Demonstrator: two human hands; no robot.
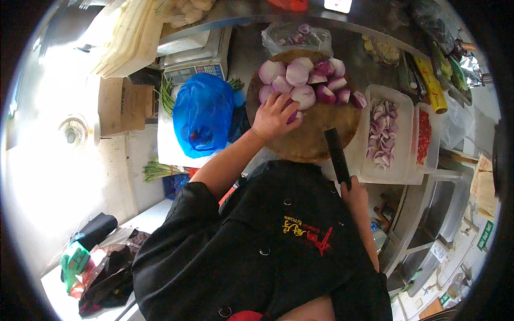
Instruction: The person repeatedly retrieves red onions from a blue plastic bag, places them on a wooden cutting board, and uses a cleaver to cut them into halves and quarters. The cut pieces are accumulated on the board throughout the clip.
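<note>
My left hand point(276, 116) is on a piece of red onion point(292, 115) at the left part of a round wooden chopping board point(321, 132). Peeled onion halves point(297, 74) and smaller purple wedges point(325, 94) cover the board's far half. In my right hand point(355, 194) is the handle of a dark-bladed kitchen knife point(336, 154), probably a cleaver, its blade over the board's near right edge. To the right of the board, a clear plastic container point(367, 168) holds cut onion pieces point(383, 132).
Left of the board lies a blue plastic bag point(203, 112) before a digital scale point(192, 60). Behind the board is a clear bag point(297, 36) with onion scraps. A narrow container of chopped red food point(424, 136) and a yellow roll box point(431, 84) are at the right.
</note>
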